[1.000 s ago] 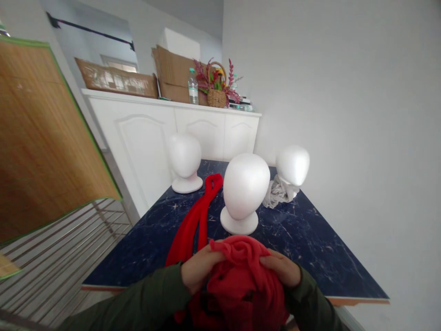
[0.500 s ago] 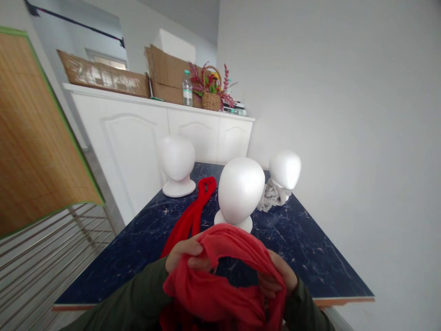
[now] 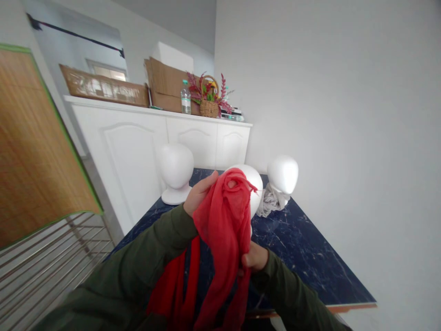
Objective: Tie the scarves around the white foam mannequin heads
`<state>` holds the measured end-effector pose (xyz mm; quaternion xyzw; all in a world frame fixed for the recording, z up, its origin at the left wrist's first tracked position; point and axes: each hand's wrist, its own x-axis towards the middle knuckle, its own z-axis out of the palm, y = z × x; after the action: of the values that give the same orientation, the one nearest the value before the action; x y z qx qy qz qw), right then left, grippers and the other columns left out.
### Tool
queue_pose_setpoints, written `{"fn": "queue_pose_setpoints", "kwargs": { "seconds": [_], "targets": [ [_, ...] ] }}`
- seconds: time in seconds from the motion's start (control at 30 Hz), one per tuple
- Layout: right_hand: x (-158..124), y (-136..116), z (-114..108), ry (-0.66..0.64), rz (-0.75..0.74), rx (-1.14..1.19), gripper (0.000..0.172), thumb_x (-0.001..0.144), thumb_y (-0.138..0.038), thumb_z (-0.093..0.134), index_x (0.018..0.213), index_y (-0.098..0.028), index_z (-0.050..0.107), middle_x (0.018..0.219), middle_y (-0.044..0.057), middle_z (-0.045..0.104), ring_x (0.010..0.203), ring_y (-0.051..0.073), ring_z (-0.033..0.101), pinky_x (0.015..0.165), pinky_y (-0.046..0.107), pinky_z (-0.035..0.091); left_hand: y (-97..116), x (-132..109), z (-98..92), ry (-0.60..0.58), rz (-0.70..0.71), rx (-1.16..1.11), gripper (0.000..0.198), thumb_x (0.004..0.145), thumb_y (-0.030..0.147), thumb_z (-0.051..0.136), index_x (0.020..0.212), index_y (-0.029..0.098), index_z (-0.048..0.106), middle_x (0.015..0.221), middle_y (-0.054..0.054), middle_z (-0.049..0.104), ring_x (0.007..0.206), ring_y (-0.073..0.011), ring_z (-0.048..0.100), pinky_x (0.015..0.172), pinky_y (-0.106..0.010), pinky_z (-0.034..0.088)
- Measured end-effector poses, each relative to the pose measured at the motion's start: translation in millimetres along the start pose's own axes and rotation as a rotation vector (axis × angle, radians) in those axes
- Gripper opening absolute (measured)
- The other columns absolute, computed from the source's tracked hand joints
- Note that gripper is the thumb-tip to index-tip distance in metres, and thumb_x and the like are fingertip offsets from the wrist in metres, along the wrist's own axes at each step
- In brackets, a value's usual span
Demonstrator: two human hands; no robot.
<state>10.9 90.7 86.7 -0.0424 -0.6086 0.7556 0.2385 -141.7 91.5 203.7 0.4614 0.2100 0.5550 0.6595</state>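
Note:
A thin coral-red scarf (image 3: 223, 239) hangs from my raised left hand (image 3: 201, 191), which is closed on its bunched top, fingers partly hidden by the cloth. Lower down, my right hand (image 3: 255, 257) pinches the scarf's right edge. Right behind the cloth stands a white foam mannequin head (image 3: 254, 181), partly covered from view. A darker red scarf (image 3: 172, 285) lies along the table at the left, partly behind my left sleeve. Another white head (image 3: 176, 168) stands at the back left. At the back right, a third head (image 3: 283, 174) has a grey scarf (image 3: 272, 201) around its neck.
The dark blue marbled table (image 3: 310, 253) meets a plain wall on the right. Behind it, a white cabinet (image 3: 131, 138) carries cardboard boxes (image 3: 103, 89), a water bottle (image 3: 185, 99) and a flower basket (image 3: 208, 108). A metal rack (image 3: 51, 257) with a bamboo mat (image 3: 37, 147) is at the left.
The coral-red scarf was held as a wide loop between both hands. Now my left hand has lifted its top in front of the middle head, and it hangs down, with my right hand lower.

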Motion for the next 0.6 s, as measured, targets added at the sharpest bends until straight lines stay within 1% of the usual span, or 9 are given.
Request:
{"fn": "queue_pose_setpoints", "kwargs": {
  "seconds": [0.1,0.2,0.27,0.3,0.33,0.4,0.47,0.5,0.6],
  "targets": [
    [-18,-20,-13,0.067,0.055,-0.029,0.048,0.053,-0.049,0.071,0.08,-0.009,0.063,0.067,0.006,0.063,0.064,0.017,0.057,0.065,0.03,0.045,17,1,-12.0,0.109,0.16,0.068,0.032,0.068,0.032,0.053,0.093,0.011,0.058,0.086,-0.005,0.063,0.099,-0.029,0.054,0.085,-0.041,0.042],
    [-30,-46,-27,0.163,0.026,-0.06,0.051,0.059,-0.049,0.066,0.089,-0.009,0.062,0.086,0.012,0.065,0.079,0.021,0.059,0.075,0.034,0.045,36,2,-21.9,0.183,0.317,0.069,0.03,0.074,0.027,0.047,0.096,0.009,0.057,0.087,-0.004,0.063,0.094,-0.0226,0.057,0.084,-0.036,0.044],
    [-31,-61,-33,0.235,0.017,-0.044,0.045,0.066,-0.05,0.06,0.087,-0.009,0.062,0.082,0.011,0.066,0.075,0.021,0.061,0.07,0.034,0.047,48,6,-24.9,0.18,0.339,0.088,0.034,0.079,0.026,0.04,0.104,0.008,0.054,0.094,-0.003,0.062,0.09,-0.0153,0.058,0.081,-0.027,0.045],
    [-29,-67,-36,0.25,0.029,-0.033,0.042,0.069,-0.05,0.057,0.081,-0.01,0.062,0.072,0.009,0.065,0.066,0.019,0.061,0.063,0.033,0.048,54,9,-25.5,0.177,0.339,0.121,0.036,0.082,0.027,0.037,0.109,0.007,0.051,0.101,-0.002,0.061,0.091,-0.013,0.058,0.079,-0.023,0.045],
    [-27,-74,-37,0.253,0.047,-0.026,0.04,0.071,-0.05,0.054,0.076,-0.011,0.061,0.059,0.006,0.062,0.054,0.016,0.058,0.054,0.03,0.047,59,13,-25.8,0.177,0.344,0.168,0.04,0.085,0.028,0.033,0.116,0.007,0.047,0.111,-0.002,0.057,0.096,-0.0127,0.056,0.079,-0.021,0.044],
    [-24,-90,-41,0.237,0.074,-0.027,0.035,0.072,-0.049,0.055,0.071,-0.013,0.058,0.04,-0.003,0.049,0.034,0.008,0.043,0.038,0.023,0.039,69,21,-26.2,0.209,0.39,0.287,0.045,0.088,0.029,0.025,0.126,0.007,0.034,0.129,-0.002,0.044,0.111,-0.0175,0.046,0.082,-0.021,0.041],
    [-22,-108,-44,0.213,0.087,-0.076,0.031,0.067,-0.043,0.062,0.076,-0.014,0.055,0.038,-0.009,0.042,0.03,0.003,0.032,0.032,0.016,0.028,77,28,-28.1,0.258,0.465,0.397,0.047,0.089,0.026,0.019,0.132,0.006,0.02,0.138,-0.003,0.031,0.123,-0.0235,0.029,0.088,-0.025,0.037],
    [-22,-118,-46,0.199,0.097,-0.132,0.032,0.064,-0.039,0.065,0.08,-0.013,0.055,0.04,-0.009,0.043,0.031,0.002,0.032,0.032,0.014,0.025,80,32,-30.1,0.276,0.503,0.434,0.048,0.089,0.024,0.018,0.132,0.004,0.015,0.139,-0.004,0.027,0.125,-0.0246,0.022,0.091,-0.027,0.035],
    [-25,-143,-52,0.215,0.09,-0.36,0.037,0.062,-0.026,0.064,0.092,-0.006,0.052,0.054,-0.007,0.052,0.042,0.002,0.044,0.039,0.013,0.029,85,38,-41.2,0.277,0.579,0.455,0.05,0.088,0.021,0.02,0.131,-0.001,0.009,0.139,-0.007,0.025,0.126,-0.0244,0.009,0.097,-0.026,0.028]
  ]
}}
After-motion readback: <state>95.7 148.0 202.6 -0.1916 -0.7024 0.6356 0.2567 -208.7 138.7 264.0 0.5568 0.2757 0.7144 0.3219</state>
